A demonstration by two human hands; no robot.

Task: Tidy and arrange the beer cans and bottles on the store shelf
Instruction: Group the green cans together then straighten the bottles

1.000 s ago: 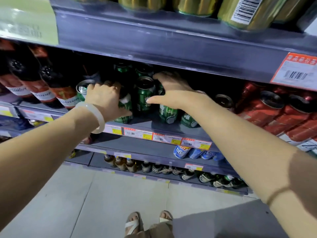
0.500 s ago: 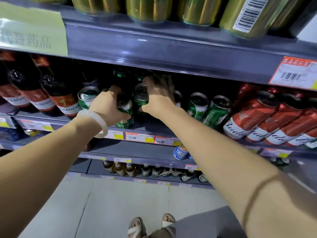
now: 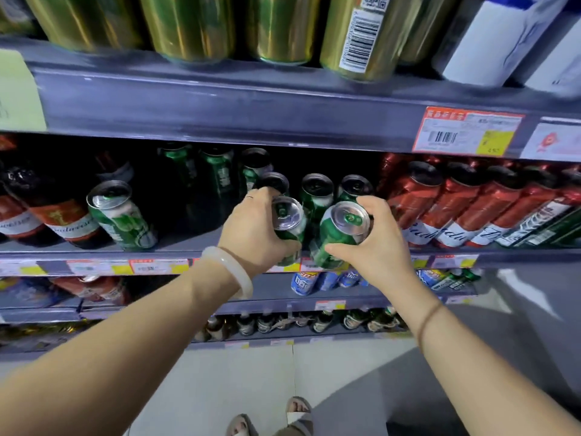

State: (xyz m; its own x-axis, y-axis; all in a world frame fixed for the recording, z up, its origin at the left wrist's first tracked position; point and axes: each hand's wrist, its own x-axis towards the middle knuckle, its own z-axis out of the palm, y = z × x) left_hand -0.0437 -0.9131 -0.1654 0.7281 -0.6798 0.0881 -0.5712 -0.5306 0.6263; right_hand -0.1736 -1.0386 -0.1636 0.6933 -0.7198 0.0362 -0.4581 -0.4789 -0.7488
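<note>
Middle shelf (image 3: 188, 243), front edge: left hand (image 3: 256, 229) grips green can (image 3: 290, 225); right hand (image 3: 374, 247) grips second green can (image 3: 341, 234); grey floor (image 3: 235, 379) below.

A single wide-angle head view looks forward and down at a store shelf (image 3: 220, 111) from close range, near enough that both forearms reach in from the lower corners of the frame. The gold cans (image 3: 188, 23) on the tier above fill the top edge, seen from slightly below. The floor (image 3: 239, 382) and the person's sandalled feet (image 3: 270, 420) show at the bottom centre. Straight shelf edges bow toward the frame's borders.
</note>
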